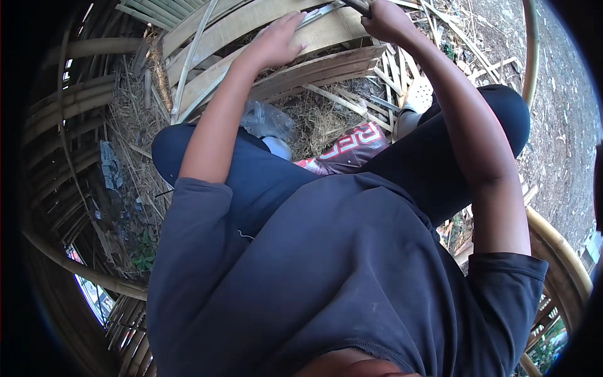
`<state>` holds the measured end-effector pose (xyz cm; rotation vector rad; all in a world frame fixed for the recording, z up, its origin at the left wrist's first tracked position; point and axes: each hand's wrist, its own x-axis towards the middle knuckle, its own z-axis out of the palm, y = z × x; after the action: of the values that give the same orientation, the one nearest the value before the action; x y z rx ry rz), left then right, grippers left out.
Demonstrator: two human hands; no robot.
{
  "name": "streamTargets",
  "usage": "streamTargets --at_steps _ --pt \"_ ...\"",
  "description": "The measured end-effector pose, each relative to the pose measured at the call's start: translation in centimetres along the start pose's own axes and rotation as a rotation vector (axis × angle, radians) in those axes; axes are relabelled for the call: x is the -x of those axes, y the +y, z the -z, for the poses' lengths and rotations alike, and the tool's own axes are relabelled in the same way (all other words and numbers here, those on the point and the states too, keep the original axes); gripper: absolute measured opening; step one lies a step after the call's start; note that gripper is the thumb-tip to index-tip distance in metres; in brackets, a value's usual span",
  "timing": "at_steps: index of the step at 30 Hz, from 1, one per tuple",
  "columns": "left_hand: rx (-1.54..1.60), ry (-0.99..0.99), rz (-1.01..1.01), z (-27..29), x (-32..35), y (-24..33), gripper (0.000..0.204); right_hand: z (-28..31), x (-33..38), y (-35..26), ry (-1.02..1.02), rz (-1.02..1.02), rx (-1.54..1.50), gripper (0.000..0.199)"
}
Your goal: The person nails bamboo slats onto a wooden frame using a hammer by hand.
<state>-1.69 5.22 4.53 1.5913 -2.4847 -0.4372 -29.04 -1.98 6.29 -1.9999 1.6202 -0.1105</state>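
At the top of the head view my left hand [276, 43] lies on pale split-bamboo slats [336, 30], its fingers stretched forward and the thumb apart. Just past its fingertips runs a thin, light bamboo strip [321, 12]; whether the fingers touch it I cannot tell. My right hand [386, 22] is closed round a dark, narrow tool [357, 6] to the right of the strip. The upper edge of the picture cuts the tool off, so its kind does not show. Both arms reach forward over my bent knees.
Loose bamboo offcuts [392, 78] and dry shavings [314, 119] litter the ground between my feet. A clear plastic bag [267, 119] and a dark red printed sack [352, 147] lie there too. Bamboo poles [88, 49] stand along the left; a curved bamboo pole [531, 50] rises at right.
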Motion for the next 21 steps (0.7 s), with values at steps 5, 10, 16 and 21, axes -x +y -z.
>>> streamTargets --at_steps 5,10,16,21 --pt "-0.018 -0.148 0.014 3.4 1.4 2.7 0.067 -1.1 -0.8 2.5 0.065 -0.021 0.054 0.024" --pt "-0.174 -0.169 0.056 3.9 5.4 1.5 0.061 -1.6 0.2 1.2 0.147 0.07 0.012 0.029" --pt "0.223 -0.271 -0.023 6.2 7.0 4.6 0.043 -1.2 3.2 1.0 0.359 0.23 0.415 0.045" --pt "0.308 -0.479 -0.071 7.8 12.9 11.0 0.04 1.1 8.8 -3.1 -0.174 0.364 0.243 0.024"
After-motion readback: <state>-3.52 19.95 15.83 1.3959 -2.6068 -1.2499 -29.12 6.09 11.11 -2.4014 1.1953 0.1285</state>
